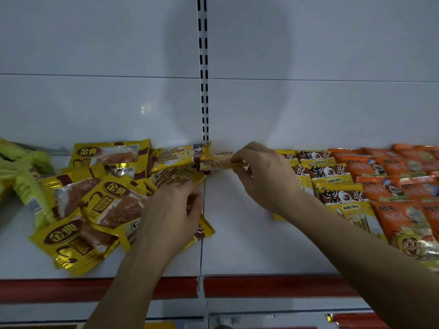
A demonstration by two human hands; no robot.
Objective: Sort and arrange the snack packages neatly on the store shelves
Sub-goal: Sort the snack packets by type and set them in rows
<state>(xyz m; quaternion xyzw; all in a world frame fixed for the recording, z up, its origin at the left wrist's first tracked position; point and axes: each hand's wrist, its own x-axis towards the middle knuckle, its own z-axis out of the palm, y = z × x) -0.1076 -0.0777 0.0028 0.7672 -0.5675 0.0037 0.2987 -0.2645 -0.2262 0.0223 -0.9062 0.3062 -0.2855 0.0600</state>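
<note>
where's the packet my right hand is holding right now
In the head view, the yellow packet sits centre frame at the shelf's back, pinched by your right hand, just below the slotted upright.

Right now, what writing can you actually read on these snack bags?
"金拠", as best it reads: brown oval on the yellow chicken packs.
Big brown characters on the yellow stick-snack packs: too stylised to read.
Orange packs, green packs: print too blurred.
</note>
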